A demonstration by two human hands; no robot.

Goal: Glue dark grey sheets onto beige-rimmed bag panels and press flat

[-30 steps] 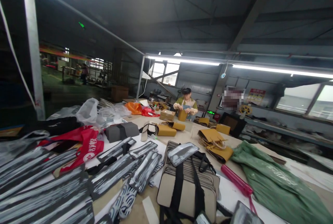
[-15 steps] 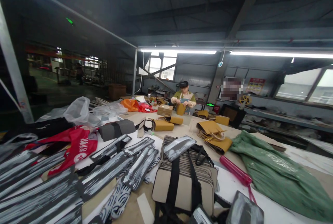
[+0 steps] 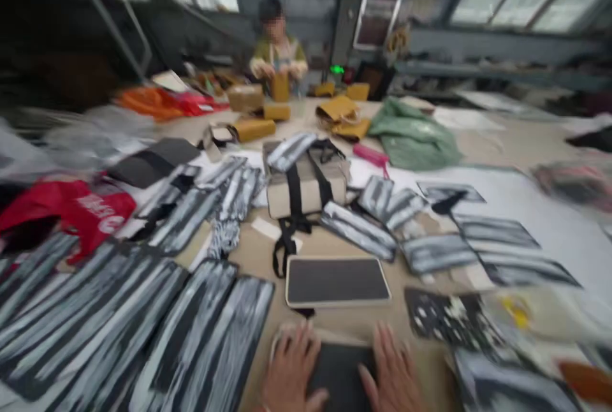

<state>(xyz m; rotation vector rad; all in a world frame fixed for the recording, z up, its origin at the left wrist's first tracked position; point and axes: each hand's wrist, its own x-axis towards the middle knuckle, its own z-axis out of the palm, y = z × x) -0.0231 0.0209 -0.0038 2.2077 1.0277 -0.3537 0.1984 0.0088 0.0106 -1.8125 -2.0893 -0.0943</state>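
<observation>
A big, flat worktable is spreading out in front of both hands and to either side. Across it, well past the fingertips, a person is holding a mustard-coloured piece. Ahead and to the right of the right hand, a green cloth bag is lying in soft, crumpled folds. To the left of the left hand, long dark pieces are lying close together, with streaky, pale grey marks on them. Farther ahead of the hands, a stack of beige boards is sitting with black straps running over it.

Just beyond the fingertips, a dark panel with a pale rim is lying flat. It is looking smooth, with rounded corners, and its long side is running left to right, across the way the fingers are pointing. It is lying about midway between the two hands, and neither hand is clearly nearer.

Closest of all, a dark, smooth-looking sheet is lying between and under the hands, and its near end is going out of view. The left hand is resting on its left side and the right hand on its right side. Both hands are lying flat and uncurled, with thumbs pointing inward, and neither is gripping anything.
</observation>
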